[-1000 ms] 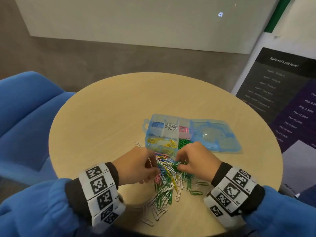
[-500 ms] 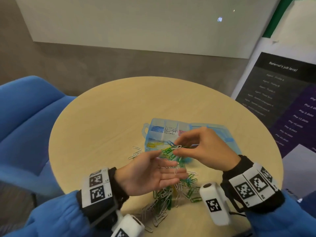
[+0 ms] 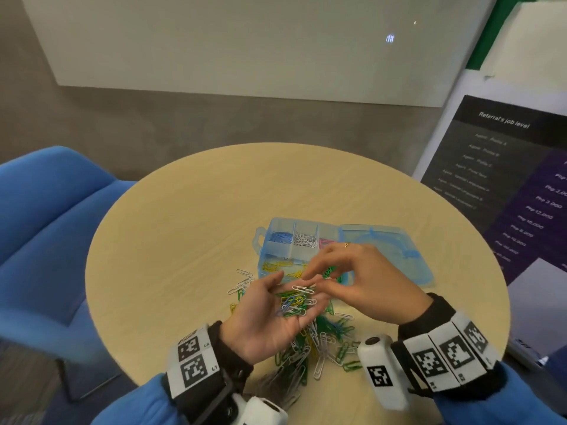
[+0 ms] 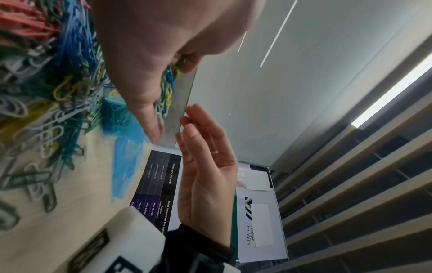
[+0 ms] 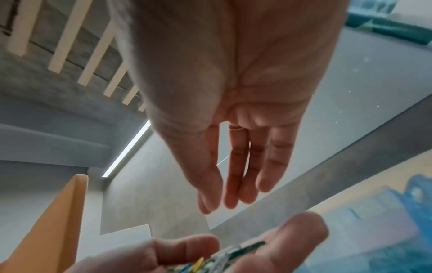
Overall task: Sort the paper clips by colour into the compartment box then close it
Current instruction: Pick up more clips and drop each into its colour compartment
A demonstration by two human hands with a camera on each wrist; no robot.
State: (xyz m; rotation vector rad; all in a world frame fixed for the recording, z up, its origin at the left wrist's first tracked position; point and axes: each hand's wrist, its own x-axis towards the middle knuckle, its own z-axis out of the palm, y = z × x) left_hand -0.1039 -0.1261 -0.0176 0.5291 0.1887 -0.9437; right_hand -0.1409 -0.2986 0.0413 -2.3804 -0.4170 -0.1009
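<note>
A light-blue compartment box (image 3: 277, 250) stands on the round table with its lid (image 3: 383, 250) flat to the right. It holds blue (image 3: 280, 237), white (image 3: 305, 240), pink (image 3: 326, 242) and yellow clips (image 3: 277, 266). My right hand hides most of the green ones. My left hand (image 3: 299, 289) is palm up, and a mixed bunch of clips (image 3: 296, 302) lies in its cupped palm. The right hand (image 3: 317, 277) hovers just above that bunch with fingers straight, empty in the right wrist view (image 5: 233, 184). The loose pile (image 3: 319, 342) lies under both hands.
A few stray white clips (image 3: 242, 279) lie left of the pile. A blue chair (image 3: 46, 240) stands to the left and a dark poster board (image 3: 506, 179) to the right. The table's near edge (image 3: 122, 332) curves close to my wrists.
Both hands left the pile. The left turned palm up, the right lifted a bunch of clips, and that bunch now lies in the left palm with the right fingers over it.
</note>
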